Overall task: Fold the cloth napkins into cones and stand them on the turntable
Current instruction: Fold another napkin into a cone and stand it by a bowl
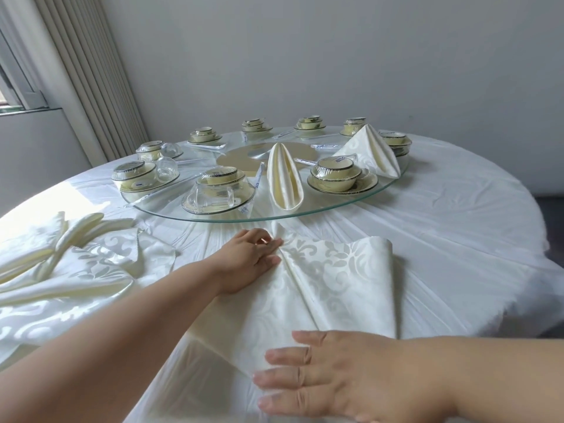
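A cream damask napkin (335, 282) lies partly folded on the white tablecloth in front of me. My left hand (247, 261) rests flat on its far left part, fingertips at a fold peak. Near the front edge, my right hand (329, 380) presses the napkin's near corner with straight fingers. On the glass turntable (335, 206) one folded cone napkin (283, 178) stands at the near rim. A second folded napkin (370, 151) stands at the right side.
A heap of loose cream napkins (70, 264) lies on the table at the left. Several wrapped bowl-and-plate sets (335, 175), glass cups (210, 196) and wrapped chopsticks ring the turntable. A curtain and window are at the left, a wall behind.
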Demonstrator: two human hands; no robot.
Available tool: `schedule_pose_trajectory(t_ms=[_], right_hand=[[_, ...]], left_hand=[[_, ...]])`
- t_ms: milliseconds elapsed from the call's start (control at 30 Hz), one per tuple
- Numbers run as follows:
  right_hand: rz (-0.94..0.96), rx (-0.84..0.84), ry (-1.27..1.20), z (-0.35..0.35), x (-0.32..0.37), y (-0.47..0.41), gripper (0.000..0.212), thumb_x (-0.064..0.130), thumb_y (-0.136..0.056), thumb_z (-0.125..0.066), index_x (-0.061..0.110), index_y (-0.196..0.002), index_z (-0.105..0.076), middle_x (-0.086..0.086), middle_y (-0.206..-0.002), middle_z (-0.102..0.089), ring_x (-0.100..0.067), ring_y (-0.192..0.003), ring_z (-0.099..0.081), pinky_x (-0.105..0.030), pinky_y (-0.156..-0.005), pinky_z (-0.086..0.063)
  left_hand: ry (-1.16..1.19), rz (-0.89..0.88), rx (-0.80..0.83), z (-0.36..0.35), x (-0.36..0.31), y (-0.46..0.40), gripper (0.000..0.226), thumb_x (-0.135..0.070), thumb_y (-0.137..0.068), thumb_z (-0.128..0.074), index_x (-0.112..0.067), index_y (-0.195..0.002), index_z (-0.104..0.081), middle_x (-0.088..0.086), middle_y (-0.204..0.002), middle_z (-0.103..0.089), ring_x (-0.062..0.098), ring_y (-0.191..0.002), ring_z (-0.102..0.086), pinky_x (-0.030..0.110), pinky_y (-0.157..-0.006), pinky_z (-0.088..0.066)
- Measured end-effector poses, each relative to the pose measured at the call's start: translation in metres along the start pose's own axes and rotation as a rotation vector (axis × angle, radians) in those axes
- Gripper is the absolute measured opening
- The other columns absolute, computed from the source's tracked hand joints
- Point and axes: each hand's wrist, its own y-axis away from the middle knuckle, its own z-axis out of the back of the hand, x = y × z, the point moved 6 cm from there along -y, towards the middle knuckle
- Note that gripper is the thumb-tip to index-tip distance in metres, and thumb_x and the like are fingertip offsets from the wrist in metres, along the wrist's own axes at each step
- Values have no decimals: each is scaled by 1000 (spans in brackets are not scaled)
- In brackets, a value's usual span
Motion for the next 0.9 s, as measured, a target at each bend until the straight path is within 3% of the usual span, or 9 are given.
schedule_pose_trajectory(t_ms=[100, 133, 267, 433, 533, 600, 700, 800, 900], right_hand=[[45, 30, -457, 17, 5, -3, 54, 60, -98, -17, 39, -139, -43, 26, -142, -41, 8, -133, -34, -19, -112, -23], [20, -87, -602, 33, -9, -2, 55, 65, -93, -30, 34, -133, -52, 23, -133, -52, 9, -124, -44, -18, -107, -31], [-494, -429, -446, 73, -111, -18, 21, 35, -89, -65, 21, -104, -67, 14, -89, -58, 1, -85, -55, -20, -75, -42], [-905, -61, -299, 60, -182, -42, 58, 50, -78, -71, 9, -117, -58, -7, -113, -63, -24, -102, -59, -32, -87, -47], [-934, 53, -373, 52, -190, -53, 46, 50, -73, -76, 13, -96, -59, -2, -92, -60, -22, -83, -57, -29, -64, -43], [-976, 94, -421, 50, -193, -56, 46, 53, -69, -78, 15, -87, -58, -4, -84, -60, -24, -73, -56, -25, -60, -40], [-1023, 162, -410, 50, -193, -59, 54, 56, -64, -80, 10, -82, -58, -11, -75, -64, -27, -62, -59, -28, -63, -48], [-1037, 120, -450, 54, -188, -61, 63, 48, -63, -84, 9, -105, -60, -12, -100, -68, -30, -81, -67, -35, -77, -54], [-1025, 37, -456, 61, -178, -61, 61, 39, -68, -84, 8, -115, -61, -9, -111, -67, -31, -96, -66, -35, -84, -54]], left_hand=[[-1, 4, 0, -1, 0, 0, 50, -46, -100, -30, -31, -147, -33, -7, -138, -37, 17, -128, -30, 20, -108, -18], [16, 8, -8, 0, 0, -1, 46, -40, -101, -32, -30, -147, -35, -5, -138, -39, 19, -127, -32, 20, -108, -19], [190, 57, 28, 9, -1, -7, 52, -3, -94, -42, -24, -142, -45, 4, -138, -44, 22, -129, -39, 14, -101, -24], [170, 443, 43, 21, 9, -5, 46, -21, -87, -61, -15, -132, -51, 7, -131, -50, 26, -122, -47, 27, -93, -41], [103, 621, 132, 26, 12, -2, 28, -32, -80, -70, -9, -82, -53, 7, -87, -56, 26, -85, -56, 27, -66, -43], [155, 665, 203, 28, 11, -2, 30, -30, -78, -72, -9, -80, -51, 6, -77, -55, 25, -77, -56, 27, -64, -42], [208, 723, 287, 31, 11, 2, 34, -34, -81, -70, -6, -97, -57, 12, -97, -68, 25, -82, -59, 26, -68, -41], [210, 764, 341, 33, 9, 9, 51, -38, -86, -66, 2, -117, -61, 17, -120, -64, 28, -108, -63, 29, -80, -45], [350, 718, 348, 32, -2, 11, 36, -26, -96, -55, -4, -124, -57, 18, -136, -53, 29, -126, -51, 29, -92, -45]])
